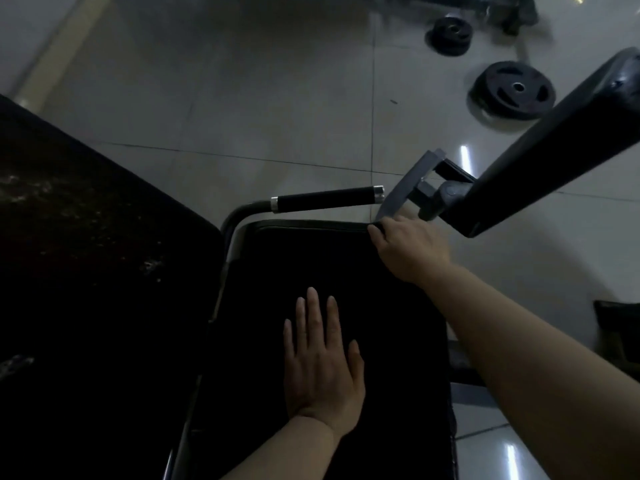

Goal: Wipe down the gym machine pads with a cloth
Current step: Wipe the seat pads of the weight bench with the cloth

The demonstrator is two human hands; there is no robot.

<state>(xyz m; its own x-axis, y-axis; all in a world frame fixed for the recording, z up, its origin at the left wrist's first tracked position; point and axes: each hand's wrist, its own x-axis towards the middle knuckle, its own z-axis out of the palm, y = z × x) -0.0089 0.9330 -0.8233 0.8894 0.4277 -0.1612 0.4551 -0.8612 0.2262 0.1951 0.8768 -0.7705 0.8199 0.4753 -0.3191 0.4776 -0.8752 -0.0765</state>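
Note:
A black seat pad (304, 224) lies in the middle of the view, its glossy rim showing along the far edge. A matte black cloth (277, 271) appears to be spread over the top of the pad; the dim light makes its edges hard to tell. My left hand (322, 355) rests flat on this surface with the fingers straight and pointing away from me. My right hand (408, 247) is at the pad's far right corner, fingers curled over the edge and seemingly gripping the cloth's corner there.
A large black back pad (86, 254) stands to the left. A black foam handle (325, 199) runs just beyond the seat. A long padded arm (554, 140) slants in from the right. Two weight plates (512, 90) lie on the tiled floor (242, 98) behind.

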